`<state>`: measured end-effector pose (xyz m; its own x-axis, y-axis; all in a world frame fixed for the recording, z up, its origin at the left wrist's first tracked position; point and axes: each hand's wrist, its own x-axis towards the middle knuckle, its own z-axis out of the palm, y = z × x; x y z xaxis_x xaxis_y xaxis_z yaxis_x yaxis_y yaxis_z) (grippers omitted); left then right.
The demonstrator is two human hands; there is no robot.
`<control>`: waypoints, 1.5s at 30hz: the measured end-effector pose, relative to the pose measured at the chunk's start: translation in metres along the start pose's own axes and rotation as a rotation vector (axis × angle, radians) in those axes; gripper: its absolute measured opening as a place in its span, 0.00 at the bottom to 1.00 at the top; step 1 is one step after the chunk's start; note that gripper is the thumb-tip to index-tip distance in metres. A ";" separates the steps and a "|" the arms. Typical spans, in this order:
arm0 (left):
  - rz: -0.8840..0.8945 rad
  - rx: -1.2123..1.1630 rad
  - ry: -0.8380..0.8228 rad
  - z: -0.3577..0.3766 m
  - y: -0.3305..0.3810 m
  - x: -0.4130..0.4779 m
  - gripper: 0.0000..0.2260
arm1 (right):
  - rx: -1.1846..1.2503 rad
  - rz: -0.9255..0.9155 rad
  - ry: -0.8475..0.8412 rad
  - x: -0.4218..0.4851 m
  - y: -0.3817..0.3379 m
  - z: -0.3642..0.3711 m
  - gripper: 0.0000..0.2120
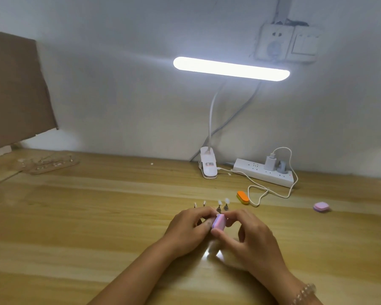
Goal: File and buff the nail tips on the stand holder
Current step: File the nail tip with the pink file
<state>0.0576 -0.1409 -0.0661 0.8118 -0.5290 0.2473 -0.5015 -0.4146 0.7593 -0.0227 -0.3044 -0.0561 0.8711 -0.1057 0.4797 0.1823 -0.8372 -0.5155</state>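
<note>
Wooden tabletop [97, 216] against white wall; lit clip lamp [231, 68] and power strip [264, 172] at rear. Cardboard [15, 89] at far left edge, open wood between. Pink-purple buffer block [219, 221] pinched by right hand [251, 238] at centre. Left hand [189, 230] curled against block's left side, grip hidden – cannot tell. Pale nail tips [222, 204] upright on small stands just behind hands

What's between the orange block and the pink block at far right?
Head view: a white cable loop beside the orange block, then bare tabletop up to the pink block.
</note>
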 end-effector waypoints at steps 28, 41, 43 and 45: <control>0.044 -0.073 0.022 0.001 0.000 0.001 0.09 | -0.037 0.010 0.003 -0.001 0.002 -0.001 0.16; 0.015 -0.053 0.017 -0.001 0.005 -0.001 0.15 | -0.013 0.032 0.046 0.002 0.004 0.002 0.18; 0.034 -0.020 -0.003 0.000 0.004 -0.001 0.11 | -0.043 -0.016 0.012 -0.001 0.002 0.001 0.19; 0.040 -0.014 -0.005 0.000 0.003 -0.001 0.10 | -0.024 -0.063 -0.023 -0.003 -0.001 0.001 0.19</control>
<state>0.0559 -0.1415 -0.0640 0.7900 -0.5483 0.2744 -0.5289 -0.3830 0.7574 -0.0252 -0.3027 -0.0582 0.8685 -0.0403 0.4941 0.2265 -0.8543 -0.4678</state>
